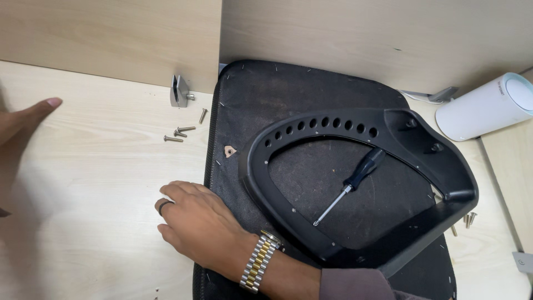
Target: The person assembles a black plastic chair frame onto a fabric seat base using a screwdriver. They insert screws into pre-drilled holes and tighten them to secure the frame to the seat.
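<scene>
Seat pad [261, 94], black and turned underside up, lies on the pale wooden surface [100, 166] with a curved black plastic frame [444, 166] resting on it. Inside the frame's opening lies a screwdriver [350, 183]. The right hand [194, 222] lies flat and open on the seat's left edge, gripping nothing. The left hand [22, 122], open and empty, hovers well left of the seat. Loose screws [180, 133] and a metal bracket [179, 91] sit just left of the seat.

Four loose screws [183, 132] are lying at ten o'clock, a few more [469, 219] at four o'clock. One screwdriver [352, 183] and one white cylinder [483, 108] are sitting here.
</scene>
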